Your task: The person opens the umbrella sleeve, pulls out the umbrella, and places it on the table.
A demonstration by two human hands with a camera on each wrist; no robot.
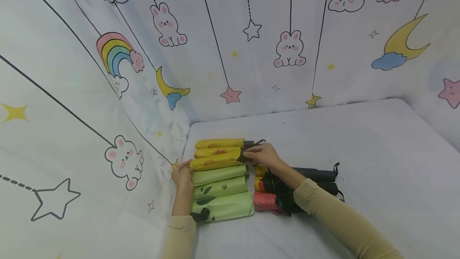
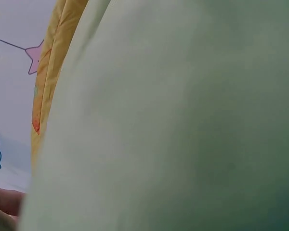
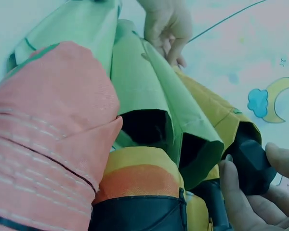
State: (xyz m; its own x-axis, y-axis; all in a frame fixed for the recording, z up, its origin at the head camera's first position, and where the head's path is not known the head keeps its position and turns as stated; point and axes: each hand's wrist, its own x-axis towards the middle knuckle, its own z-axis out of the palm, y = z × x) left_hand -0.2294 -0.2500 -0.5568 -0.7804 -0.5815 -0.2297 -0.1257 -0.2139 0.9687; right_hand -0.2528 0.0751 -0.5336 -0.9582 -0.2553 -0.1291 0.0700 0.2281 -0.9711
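Observation:
A folded umbrella in a yellow sleeve (image 1: 215, 161) lies third from the back in the left row. With thumb and fingers, my right hand (image 1: 264, 156) pinches its black handle (image 3: 250, 166) at the sleeve's open end. My left hand (image 1: 182, 176) holds the sleeve's far left end, its fingertips curled on the yellow cloth in the right wrist view. Behind it lie two more yellow-sleeved umbrellas, the rearmost yellow one (image 1: 219, 143) with its dark handle showing. In the left wrist view, pale green cloth (image 2: 159, 115) hides most of the scene.
Several light green sleeves (image 1: 223, 189) lie in front, their near openings dark in the right wrist view. Under my right forearm are a red folded umbrella (image 1: 265, 202), a yellow-and-black one (image 3: 139, 180) and a dark blue one (image 1: 316, 174). A patterned curtain (image 1: 215, 51) stands behind the white table (image 1: 388, 163).

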